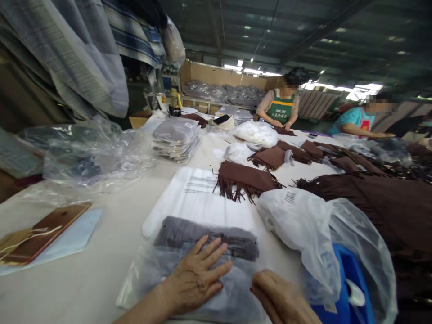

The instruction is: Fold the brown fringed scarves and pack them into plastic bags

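packing step: grey folded garment (205,240) partway into a clear plastic bag (189,288), near edge of the tabletop (111,243).
left hand (195,276) flat, fingers spread, pressing the bag onto the garment, clamped on nothing. right hand (281,299) at the bag's right edge, grip state can't tell. far end of the garment looks still outside the bag. next move likely needs the bag mouth held while the garment slides fully in. brown fringed pieces (246,180) further back.

Phone (45,234) far left on table (111,252), bagged stack (176,138) behind, brown fringed pieces (248,181) right, 2 co-workers at back.
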The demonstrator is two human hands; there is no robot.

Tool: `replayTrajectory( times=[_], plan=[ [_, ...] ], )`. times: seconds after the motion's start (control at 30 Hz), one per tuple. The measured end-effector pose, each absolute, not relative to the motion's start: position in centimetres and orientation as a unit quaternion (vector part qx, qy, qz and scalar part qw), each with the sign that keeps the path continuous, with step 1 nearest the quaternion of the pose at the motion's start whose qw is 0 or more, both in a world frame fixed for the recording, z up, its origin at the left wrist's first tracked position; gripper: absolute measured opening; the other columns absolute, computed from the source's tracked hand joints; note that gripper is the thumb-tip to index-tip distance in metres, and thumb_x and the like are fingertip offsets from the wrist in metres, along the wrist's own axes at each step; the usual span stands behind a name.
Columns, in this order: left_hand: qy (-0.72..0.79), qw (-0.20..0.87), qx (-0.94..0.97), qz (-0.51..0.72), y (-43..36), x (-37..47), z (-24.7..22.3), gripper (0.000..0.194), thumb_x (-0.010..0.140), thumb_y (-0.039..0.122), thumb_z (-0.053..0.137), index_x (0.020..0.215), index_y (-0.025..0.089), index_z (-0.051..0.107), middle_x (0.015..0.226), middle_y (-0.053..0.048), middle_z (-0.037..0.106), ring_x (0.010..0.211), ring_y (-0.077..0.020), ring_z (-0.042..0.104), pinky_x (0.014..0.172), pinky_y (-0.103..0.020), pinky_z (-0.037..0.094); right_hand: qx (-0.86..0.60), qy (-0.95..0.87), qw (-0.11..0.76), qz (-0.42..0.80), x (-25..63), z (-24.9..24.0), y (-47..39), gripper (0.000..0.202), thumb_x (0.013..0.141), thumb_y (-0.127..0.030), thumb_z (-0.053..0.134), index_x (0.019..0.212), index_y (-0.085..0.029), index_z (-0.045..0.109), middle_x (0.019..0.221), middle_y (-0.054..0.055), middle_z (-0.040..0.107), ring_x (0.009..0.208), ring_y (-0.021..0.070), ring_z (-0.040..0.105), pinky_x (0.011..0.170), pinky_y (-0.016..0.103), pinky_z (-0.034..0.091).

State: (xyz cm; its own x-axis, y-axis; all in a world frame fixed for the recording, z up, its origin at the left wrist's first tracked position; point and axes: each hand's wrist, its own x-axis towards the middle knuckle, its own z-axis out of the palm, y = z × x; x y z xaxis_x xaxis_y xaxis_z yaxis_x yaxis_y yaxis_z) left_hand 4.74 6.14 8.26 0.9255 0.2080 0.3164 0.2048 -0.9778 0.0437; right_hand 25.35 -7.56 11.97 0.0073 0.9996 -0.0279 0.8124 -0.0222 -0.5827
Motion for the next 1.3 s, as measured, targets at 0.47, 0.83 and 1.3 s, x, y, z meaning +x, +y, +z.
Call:
replayTrajectory(
  times=[0.47,0.83,1.3],
  plan=[
    [0.107,0.027,0.979,0.174,6.4,4.6,7.8,0.042,0.092,0.043,0.042,0.13,0.024,0.044,0.143,-0.007,0.038,0.135,-0.0253,0.029,0.11,-0.047,0.024,-0.692,-0.684,-0.005,0.23,27.3,11.6,0.5,0.015,0.083,-0.018,0.047,0.072,-0.02,0.058,0.071,0.0,0.063,0.067,0.0139,0.058,0.058,0.024,0.031],
    [0.123,0.032,0.977,0.171,6.3,4.7,7.6,0.041,0.091,0.04,0.046,0.129,0.023,0.045,0.143,-0.008,0.038,0.136,-0.0264,0.026,0.111,-0.048,0.021,-0.758,-0.6,0.079,0.243,27.9,11.1,0.8,0.009,0.074,-0.026,0.057,0.078,-0.021,0.05,0.061,-0.005,0.058,0.057,0.0122,0.053,0.052,0.023,0.03],
    [0.133,0.08,0.974,0.165,6.3,5.2,8.1,0.04,0.091,0.038,0.046,0.127,0.021,0.046,0.14,-0.01,0.042,0.132,-0.028,0.033,0.109,-0.05,0.024,-0.63,-0.729,0.168,-0.207,24.5,5.8,-4.9,0.038,0.09,-0.036,0.042,0.117,-0.011,0.051,0.11,0.013,0.065,0.102,0.0201,0.06,0.086,0.031,0.043]
  ],
)
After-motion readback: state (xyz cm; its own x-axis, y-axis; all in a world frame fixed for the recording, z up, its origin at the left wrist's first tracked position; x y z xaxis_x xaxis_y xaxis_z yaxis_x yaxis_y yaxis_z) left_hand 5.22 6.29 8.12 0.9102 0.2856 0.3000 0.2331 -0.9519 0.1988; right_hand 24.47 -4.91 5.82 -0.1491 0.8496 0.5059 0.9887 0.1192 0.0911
